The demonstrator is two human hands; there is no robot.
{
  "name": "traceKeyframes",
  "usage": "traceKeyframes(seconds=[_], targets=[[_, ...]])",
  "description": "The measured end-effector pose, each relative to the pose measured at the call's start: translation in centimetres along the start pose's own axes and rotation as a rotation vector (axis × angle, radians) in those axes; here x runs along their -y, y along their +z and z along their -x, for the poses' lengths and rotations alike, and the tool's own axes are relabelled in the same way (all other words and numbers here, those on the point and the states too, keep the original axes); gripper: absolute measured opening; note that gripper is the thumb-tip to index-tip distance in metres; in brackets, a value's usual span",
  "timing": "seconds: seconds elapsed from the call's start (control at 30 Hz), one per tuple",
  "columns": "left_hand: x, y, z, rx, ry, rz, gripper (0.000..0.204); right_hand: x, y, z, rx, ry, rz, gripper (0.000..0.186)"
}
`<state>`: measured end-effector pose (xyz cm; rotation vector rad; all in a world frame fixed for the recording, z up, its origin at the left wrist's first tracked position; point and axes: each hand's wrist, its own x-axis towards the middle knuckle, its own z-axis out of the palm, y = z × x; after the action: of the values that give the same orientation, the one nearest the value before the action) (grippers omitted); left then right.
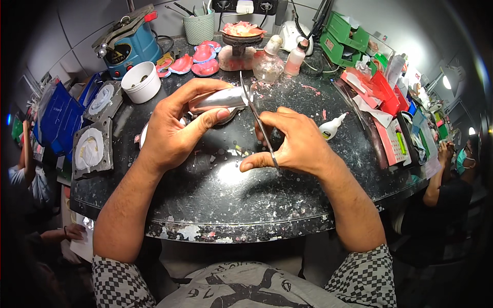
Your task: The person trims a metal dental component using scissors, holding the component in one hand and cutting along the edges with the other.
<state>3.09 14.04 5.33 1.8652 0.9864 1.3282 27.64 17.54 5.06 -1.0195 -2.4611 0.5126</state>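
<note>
Cylinder of shiny silver metal [218, 99] sits above the worn black tabletop [205, 203], grasped by the bare left hand [174, 126], whose fingers wrap over the top while the thumb presses along its near side. The bare right hand [303, 142] grips a long, thin, slightly curved dark metal tool [259, 121] with curled fingers, the thumb reaching out to the left near the tool's lower end. The tool's upper part crosses just at the cylinder's right end (whether the two actually touch, I cannot tell). To the right of the right hand lies a small white squeeze bottle with a pointed tip [333, 126]. Beyond the hands stand a clear glass jar with a pale top [267, 66], a translucent plastic bottle with pink contents [295, 60] and a dark round dish [240, 40] heaped with pink scraps [243, 29]. Pink curved pieces with blue edges [205, 68] lie left of the dish, near a round white bowl [143, 94]. Farther left, two grey metal frames [105, 165] hold white plaster moulds [90, 150].
</note>
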Motion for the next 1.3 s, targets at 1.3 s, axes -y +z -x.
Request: traceKeyframes(seconds=[1.3], targets=[[-0.5,-1.2,0.2,0.081,-0.178,0.298,0.048,0.3,0.5,0.0,-0.215,-0.281,-0.034,0.056]])
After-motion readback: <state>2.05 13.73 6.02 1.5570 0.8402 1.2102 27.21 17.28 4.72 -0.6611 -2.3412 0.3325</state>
